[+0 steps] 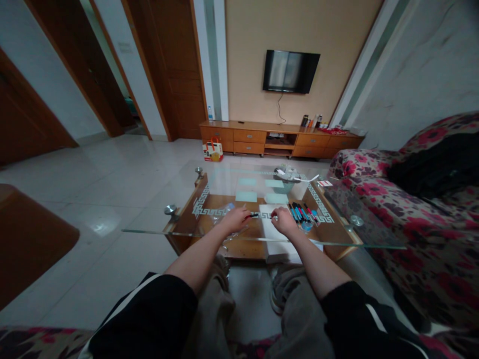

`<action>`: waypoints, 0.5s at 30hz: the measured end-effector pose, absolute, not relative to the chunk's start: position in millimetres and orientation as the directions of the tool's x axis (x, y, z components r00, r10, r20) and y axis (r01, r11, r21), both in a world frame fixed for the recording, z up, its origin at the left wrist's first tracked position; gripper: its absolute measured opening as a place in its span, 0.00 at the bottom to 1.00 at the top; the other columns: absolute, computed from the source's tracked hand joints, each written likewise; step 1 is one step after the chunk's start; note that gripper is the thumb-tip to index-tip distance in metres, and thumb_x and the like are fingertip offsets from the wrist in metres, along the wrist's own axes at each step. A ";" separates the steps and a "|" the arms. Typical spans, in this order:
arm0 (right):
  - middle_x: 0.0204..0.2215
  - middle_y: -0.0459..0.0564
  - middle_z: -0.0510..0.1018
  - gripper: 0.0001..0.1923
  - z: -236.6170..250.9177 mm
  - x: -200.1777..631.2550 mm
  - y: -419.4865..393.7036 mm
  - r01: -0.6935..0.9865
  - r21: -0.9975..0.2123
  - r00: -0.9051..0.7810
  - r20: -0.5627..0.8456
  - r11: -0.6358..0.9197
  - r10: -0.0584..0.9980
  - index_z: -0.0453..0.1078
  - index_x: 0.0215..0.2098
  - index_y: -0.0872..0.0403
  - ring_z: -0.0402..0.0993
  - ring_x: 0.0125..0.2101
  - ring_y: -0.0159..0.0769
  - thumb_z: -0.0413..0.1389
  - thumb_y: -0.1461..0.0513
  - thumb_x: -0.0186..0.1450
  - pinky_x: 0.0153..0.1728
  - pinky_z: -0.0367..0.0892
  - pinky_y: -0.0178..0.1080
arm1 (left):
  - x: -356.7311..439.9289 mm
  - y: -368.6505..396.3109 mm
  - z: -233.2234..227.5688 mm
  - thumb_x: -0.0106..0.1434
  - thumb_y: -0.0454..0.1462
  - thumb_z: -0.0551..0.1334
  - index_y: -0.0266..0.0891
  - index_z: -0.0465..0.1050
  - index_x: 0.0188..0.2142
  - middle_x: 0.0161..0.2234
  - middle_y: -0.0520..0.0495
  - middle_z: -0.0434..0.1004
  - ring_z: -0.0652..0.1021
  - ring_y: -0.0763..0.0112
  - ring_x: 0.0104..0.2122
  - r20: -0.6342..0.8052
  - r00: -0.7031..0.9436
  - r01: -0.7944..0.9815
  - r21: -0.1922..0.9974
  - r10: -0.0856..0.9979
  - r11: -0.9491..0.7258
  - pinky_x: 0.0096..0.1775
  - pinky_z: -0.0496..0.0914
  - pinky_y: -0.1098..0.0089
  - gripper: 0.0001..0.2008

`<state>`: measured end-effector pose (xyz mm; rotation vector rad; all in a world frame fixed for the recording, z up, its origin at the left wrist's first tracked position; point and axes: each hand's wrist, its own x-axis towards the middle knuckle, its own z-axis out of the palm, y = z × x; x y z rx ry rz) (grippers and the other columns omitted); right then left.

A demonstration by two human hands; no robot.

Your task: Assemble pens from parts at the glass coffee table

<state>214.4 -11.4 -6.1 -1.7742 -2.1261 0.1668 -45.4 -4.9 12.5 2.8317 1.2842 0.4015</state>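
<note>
One black pen (257,215) sits between my hands over the glass table (179,232). My left hand (235,219) pinches its near end, my right hand (283,221) pinches the other end. White paper (273,234) lies under my right hand, more pens (302,213) just right of it, plastic bag (220,210) beside my left.

Pen (258,215) details too small

Both hands, left hand (235,218) and right hand (284,222), grip a black pen (258,215) above the glass table (157,231).
</note>
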 end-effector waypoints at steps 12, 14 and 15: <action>0.39 0.55 0.75 0.07 -17.6 215.7 -7.3 0.909 -0.358 -0.138 0.220 0.212 0.966 0.78 0.38 0.54 0.69 0.45 0.42 0.59 0.66 0.62 0.48 0.63 0.40 | -46.6 -7.0 12.9 0.70 0.40 0.55 0.40 0.75 0.41 0.39 0.44 0.75 0.76 0.66 0.36 0.219 0.629 0.742 0.120 0.746 -0.660 0.37 0.68 0.68 0.11; 0.39 0.55 0.75 0.08 -18.3 216.2 -7.8 0.906 -0.365 -0.138 0.223 0.214 0.965 0.77 0.39 0.54 0.70 0.44 0.42 0.59 0.65 0.62 0.48 0.64 0.40 | -46.9 -7.0 12.5 0.70 0.39 0.55 0.40 0.75 0.42 0.39 0.44 0.74 0.76 0.66 0.37 0.214 0.625 0.744 0.127 0.750 -0.656 0.38 0.68 0.68 0.11; 0.40 0.55 0.76 0.08 -17.7 216.2 -8.3 0.904 -0.368 -0.139 0.226 0.216 0.964 0.77 0.40 0.54 0.70 0.44 0.42 0.59 0.65 0.62 0.48 0.64 0.40 | -46.9 -6.9 12.3 0.70 0.39 0.55 0.40 0.75 0.42 0.39 0.44 0.74 0.75 0.66 0.37 0.213 0.624 0.745 0.129 0.752 -0.655 0.38 0.68 0.68 0.11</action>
